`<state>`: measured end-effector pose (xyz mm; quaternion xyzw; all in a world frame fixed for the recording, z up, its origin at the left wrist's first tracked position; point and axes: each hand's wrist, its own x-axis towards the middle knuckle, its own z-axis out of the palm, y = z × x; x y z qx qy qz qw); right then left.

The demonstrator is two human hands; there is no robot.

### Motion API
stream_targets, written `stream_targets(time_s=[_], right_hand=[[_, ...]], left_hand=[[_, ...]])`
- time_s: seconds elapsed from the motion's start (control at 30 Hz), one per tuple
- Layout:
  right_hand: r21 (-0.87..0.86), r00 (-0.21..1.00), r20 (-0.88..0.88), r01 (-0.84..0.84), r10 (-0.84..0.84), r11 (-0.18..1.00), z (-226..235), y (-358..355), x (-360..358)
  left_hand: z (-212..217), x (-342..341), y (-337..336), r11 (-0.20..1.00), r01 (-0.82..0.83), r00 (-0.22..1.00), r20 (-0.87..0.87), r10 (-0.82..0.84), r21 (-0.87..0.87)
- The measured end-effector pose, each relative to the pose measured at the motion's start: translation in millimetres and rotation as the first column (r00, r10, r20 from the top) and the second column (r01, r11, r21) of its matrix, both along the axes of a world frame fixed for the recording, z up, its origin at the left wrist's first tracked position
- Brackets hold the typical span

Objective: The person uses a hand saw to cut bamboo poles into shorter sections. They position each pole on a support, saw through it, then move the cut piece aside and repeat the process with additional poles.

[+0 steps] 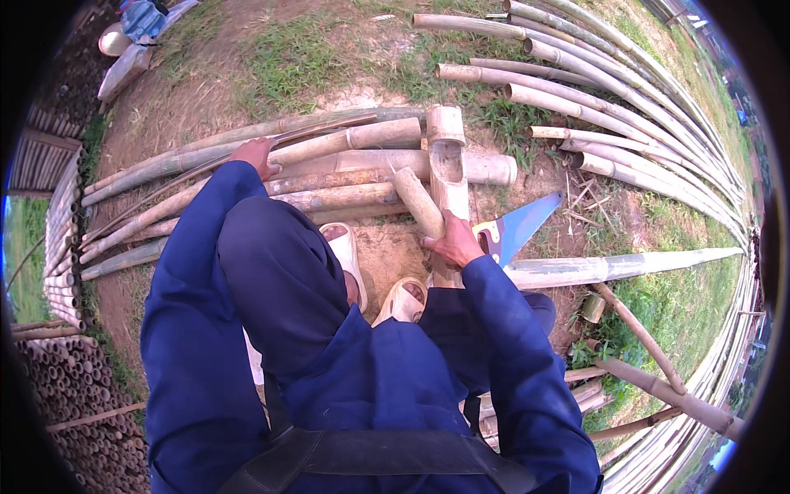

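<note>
My left hand [257,156] is closed round a long bamboo pole [354,142], a little back from its cut end. In my right hand [455,240] is a short bamboo piece [418,202], gripped near its lower end and tilted up to the left. Just beyond it a notched bamboo post [448,193] lies across the other poles, a scooped opening in its upper part. Right of that hand rests a handsaw [520,229] with a blue blade and a yellow and dark handle.
Several bamboo poles [650,123] fan out at the far right. A thick pole [625,267] extends right from beside my knee, above a bamboo frame [650,387]. Stacked bamboo [78,403] stands at the left. My sandals [403,302] are on bare soil between my knees.
</note>
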<state>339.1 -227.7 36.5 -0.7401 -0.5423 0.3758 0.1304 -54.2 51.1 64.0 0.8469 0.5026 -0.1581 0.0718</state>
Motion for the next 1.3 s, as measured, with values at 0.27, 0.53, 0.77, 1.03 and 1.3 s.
stream_targets(time_s=[0.27, 0.53, 0.77, 1.03, 1.3], right_hand=[[-0.106, 0.997, -0.068, 0.035, -0.042, 0.994, 35, -7, 6], [-0.061, 0.976, -0.192, 0.093, -0.103, 0.994, 24, -37, -62], [-0.033, 0.945, -0.255, 0.206, -0.207, 0.978, 50, -96, -72], [0.32, 0.635, -0.184, 0.76, -0.75, 0.565, 146, -209, 59], [0.351, -0.107, -0.046, 0.929, -0.993, -0.116, 113, -469, 58]], left_hand=[[-83, 23, -16, 0.991, -0.022, 0.999, -0.03, 0.026, 0.135], [-102, 17, 0, 0.998, -0.008, 0.998, 0.066, 0.004, 0.07], [-86, 32, 23, 0.995, -0.069, 0.992, 0.113, 0.061, 0.067], [-95, 12, 33, 0.985, -0.103, 0.989, -0.096, 0.116, 0.138], [-97, 27, 39, 0.986, -0.042, 0.991, -0.115, 0.061, 0.164]])
